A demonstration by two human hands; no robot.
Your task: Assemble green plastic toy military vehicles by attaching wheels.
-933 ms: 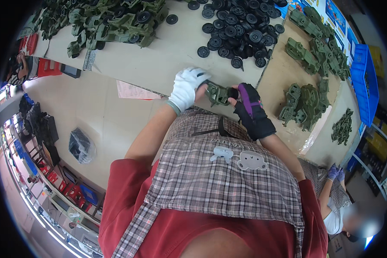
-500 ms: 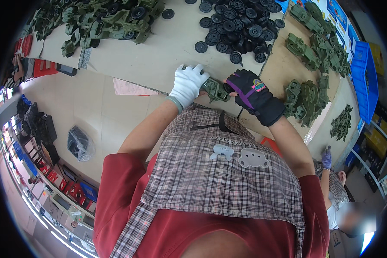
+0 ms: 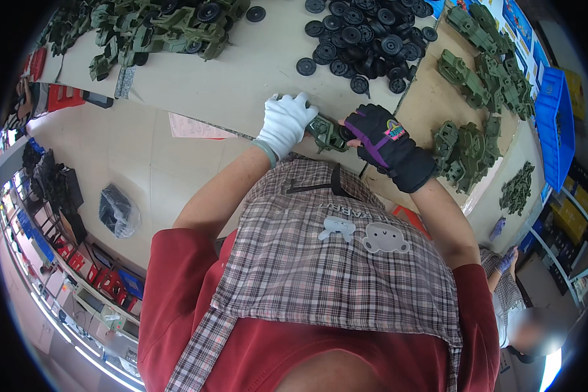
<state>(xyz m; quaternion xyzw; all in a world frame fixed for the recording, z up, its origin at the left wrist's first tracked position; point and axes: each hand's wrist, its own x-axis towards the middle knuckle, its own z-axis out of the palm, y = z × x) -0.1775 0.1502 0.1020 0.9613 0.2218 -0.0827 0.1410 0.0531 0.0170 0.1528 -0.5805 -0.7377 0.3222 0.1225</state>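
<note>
R. hand [image 3: 380, 138] turned back-up vs. approx. 1 sec. ago; green toy veh. [image 3: 326, 134] remains btwn. hands at tabletop [image 3: 235, 95] near edge. L. hand [image 3: 285, 124]: grip closed on veh.'s left end. R. grip: pinched at right end, by black wheel [image 3: 346, 133]; fingertips part-hidden. Judged: same unit, hold adjusted, work ongoing.

Blue bin [image 3: 547, 130] at right, dark plastic-wrapped bundle [image 3: 117, 212] on the floor [image 3: 127, 157]
</note>
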